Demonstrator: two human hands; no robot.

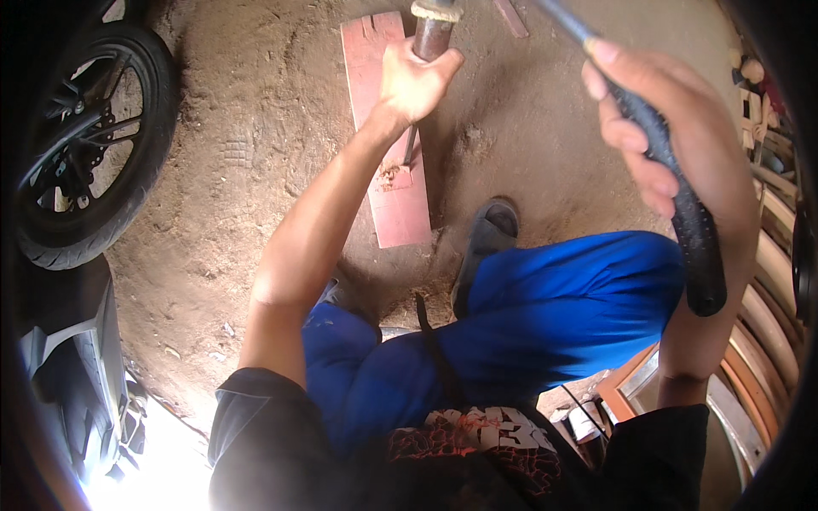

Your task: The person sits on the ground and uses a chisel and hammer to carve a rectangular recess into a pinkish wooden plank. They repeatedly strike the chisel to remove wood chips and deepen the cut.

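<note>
My left hand (411,89) is wrapped round the handle of a chisel (434,36), whose top has a pale, worn ring. The thin blade runs down to a reddish wooden board (400,220) lying on the ground. Loose wood chips (392,179) lie around the tip, at a cut spot on the board. Up at the right, my right hand (660,128) grips what looks like a hammer (700,268) by its black, dotted handle. Its metal shaft slants up and left past the top edge, so the head is out of sight. The hammer is apart from the chisel.
A motorcycle's front wheel (162,102) stands at the left on the dirt floor (213,213). Several long wooden pieces (771,243) are stacked along the right edge. A wooden frame (629,375) sits below my right arm. A narrow wood strip (511,17) lies at the top.
</note>
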